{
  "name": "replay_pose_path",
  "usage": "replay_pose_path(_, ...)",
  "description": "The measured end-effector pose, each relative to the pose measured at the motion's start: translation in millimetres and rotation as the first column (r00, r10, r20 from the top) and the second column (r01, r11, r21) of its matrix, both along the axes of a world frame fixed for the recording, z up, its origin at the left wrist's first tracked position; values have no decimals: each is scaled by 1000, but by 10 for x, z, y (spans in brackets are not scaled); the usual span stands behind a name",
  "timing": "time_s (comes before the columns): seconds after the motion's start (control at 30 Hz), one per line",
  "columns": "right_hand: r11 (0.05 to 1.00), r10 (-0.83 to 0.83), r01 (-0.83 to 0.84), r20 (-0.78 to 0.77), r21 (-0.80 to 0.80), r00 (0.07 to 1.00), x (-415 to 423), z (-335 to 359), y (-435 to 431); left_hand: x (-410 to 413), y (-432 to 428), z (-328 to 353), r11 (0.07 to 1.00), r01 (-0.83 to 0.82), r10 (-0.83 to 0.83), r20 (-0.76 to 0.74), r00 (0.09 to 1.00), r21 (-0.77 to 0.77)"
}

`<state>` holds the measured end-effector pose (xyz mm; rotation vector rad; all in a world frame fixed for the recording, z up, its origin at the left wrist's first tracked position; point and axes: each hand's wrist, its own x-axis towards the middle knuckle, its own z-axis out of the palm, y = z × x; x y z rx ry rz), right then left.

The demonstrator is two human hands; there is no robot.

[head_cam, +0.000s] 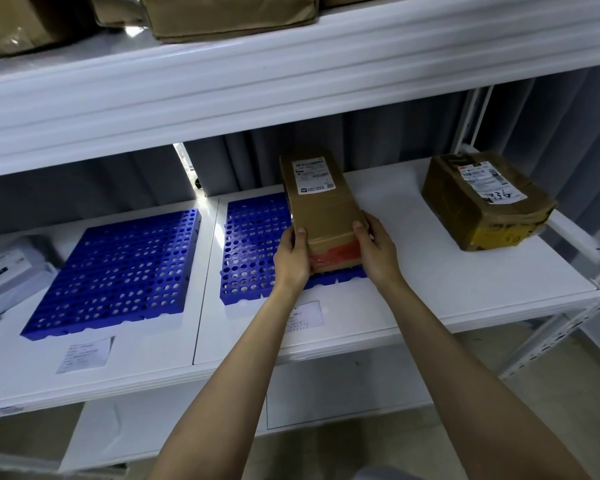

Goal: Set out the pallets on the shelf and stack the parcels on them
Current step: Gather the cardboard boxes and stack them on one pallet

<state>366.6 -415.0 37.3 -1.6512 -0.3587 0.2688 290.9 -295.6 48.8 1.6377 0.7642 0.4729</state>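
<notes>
Two blue perforated pallets lie flat on the white middle shelf [430, 289]: the left pallet [118, 271] is bare, and the right pallet [250, 247] has a long brown cardboard parcel [321, 209] over its right part. My left hand [291, 254] grips the parcel's near left corner and my right hand [376, 251] grips its near right corner. The parcel has a white label on top and red tape at its near end. A second, squarer brown parcel [485, 199] with a label marked in pen sits on the shelf at the right, off the pallets.
Grey and white mail bags [11, 271] lie at the shelf's far left. Paper labels [85, 353] are stuck near the shelf's front edge. The upper shelf [257, 81] overhangs close above and carries brown packages [232, 15]. A grey curtain hangs behind.
</notes>
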Motion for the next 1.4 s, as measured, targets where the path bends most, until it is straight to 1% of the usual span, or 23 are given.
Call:
replay_pose_path(0.07,1000,2,-2,3,-2,1000,25,1,6,14,9,4,1000,1,-1,-4,1000,-9)
replay_pose_path(0.2,1000,-12,12,-4,-13,1000,32,-70,-1,23,-12,3,997,20,-18,-21,1000,69)
replay_pose_path(0.3,1000,-9,9,-60,2,998,22,-140,0,12,-49,-43,990,47,-35,-87,996,132)
replay_pose_path(0.4,1000,-9,8,-78,-4,997,11,-178,4,4,-92,-80,980,51,-24,-143,989,190)
replay_pose_path(0.6,999,-39,38,-96,-11,995,23,-153,-3,4,-82,-71,981,33,-11,-116,993,193)
replay_pose_path(0.73,999,-29,27,-98,-16,995,24,-156,-22,-38,-100,-75,982,0,18,-90,996,190)
replay_pose_path(0.87,1000,-15,13,-106,-16,994,24,-142,-36,-38,-79,-52,980,12,11,-116,993,198)
replay_pose_path(0.97,1000,-8,8,-114,1,993,-12,-147,-62,-49,-67,-27,970,22,16,-154,988,243)
replay_pose_path(1.13,999,12,-10,-83,30,996,-92,-125,-147,-66,-93,25,941,31,12,-123,992,338)
replay_pose_path(1.4,1000,25,-25,-30,-9,999,-182,-52,-222,-79,-110,95,947,79,-38,-135,990,312)
